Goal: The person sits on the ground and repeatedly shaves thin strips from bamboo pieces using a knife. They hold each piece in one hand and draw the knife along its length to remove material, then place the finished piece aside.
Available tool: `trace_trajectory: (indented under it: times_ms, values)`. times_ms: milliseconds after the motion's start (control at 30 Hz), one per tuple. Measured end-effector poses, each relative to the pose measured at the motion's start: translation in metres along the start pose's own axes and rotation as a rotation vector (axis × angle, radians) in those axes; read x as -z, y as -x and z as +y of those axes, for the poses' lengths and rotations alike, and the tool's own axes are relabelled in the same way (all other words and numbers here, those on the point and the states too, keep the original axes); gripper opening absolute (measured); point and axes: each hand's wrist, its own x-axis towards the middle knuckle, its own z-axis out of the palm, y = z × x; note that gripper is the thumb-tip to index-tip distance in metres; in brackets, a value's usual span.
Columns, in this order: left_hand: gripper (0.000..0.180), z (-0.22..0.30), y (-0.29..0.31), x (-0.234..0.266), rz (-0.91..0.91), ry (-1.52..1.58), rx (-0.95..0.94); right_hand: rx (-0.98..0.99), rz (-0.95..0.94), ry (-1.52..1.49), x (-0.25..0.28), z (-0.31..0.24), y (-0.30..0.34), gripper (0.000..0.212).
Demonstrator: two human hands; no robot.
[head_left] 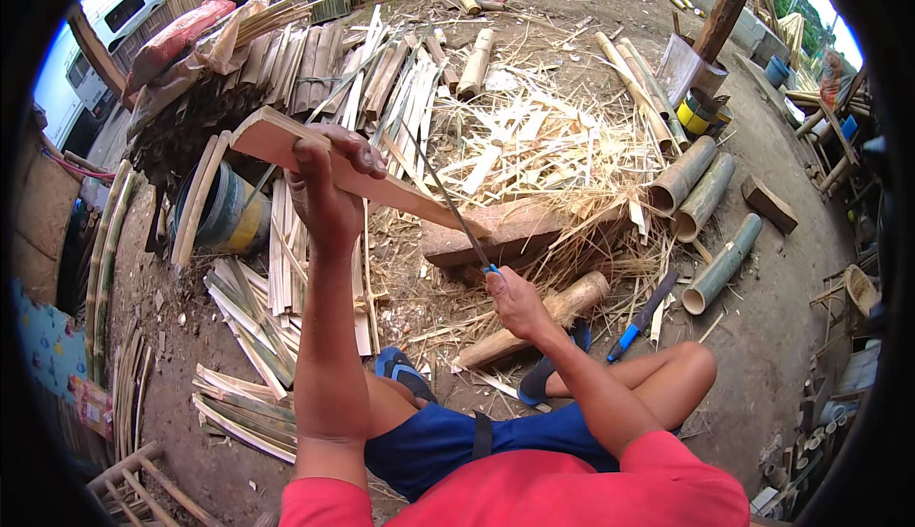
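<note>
My left hand point(329, 179) is raised and closed around the upper part of a pale split bamboo slat point(405, 195). The slat slants down to the right, and its far end meets a thick wooden block point(524, 232). In my right hand point(522, 306) is the blue handle of a long, thin-bladed knife point(474, 239). Its blade points up and away to the left, crossing the slat near the slat's lower end. Whether the edge touches the slat I cannot tell.
Beyond the block lies a heap of bamboo shavings point(553, 141). A second blue-handled knife point(629, 338) rests on the ground at right, near cut bamboo tubes point(721, 265). A short log point(534, 322) lies before my feet. Bundled slats point(248, 313) and a bucket point(224, 208) are at left.
</note>
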Motion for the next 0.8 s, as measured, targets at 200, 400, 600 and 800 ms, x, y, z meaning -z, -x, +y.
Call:
trace_trajectory:
  times_ms: [200,400,600,800]
  values:
    - [0.056,-0.005,0.007,0.002,-0.117,0.011,0.024,0.101,-0.064,-0.068,0.028,-0.111,0.030,0.047]
    - [0.056,-0.004,0.009,0.003,-0.051,-0.023,0.027,0.239,0.060,-0.054,-0.009,-0.029,0.020,0.045]
    - [0.056,-0.001,0.008,-0.005,-0.018,-0.020,-0.013,-0.265,0.030,0.190,0.003,0.016,-0.030,0.060]
    - [0.055,-0.004,0.004,-0.014,0.202,-0.052,-0.054,0.251,0.076,-0.031,-0.020,-0.035,0.010,0.039]
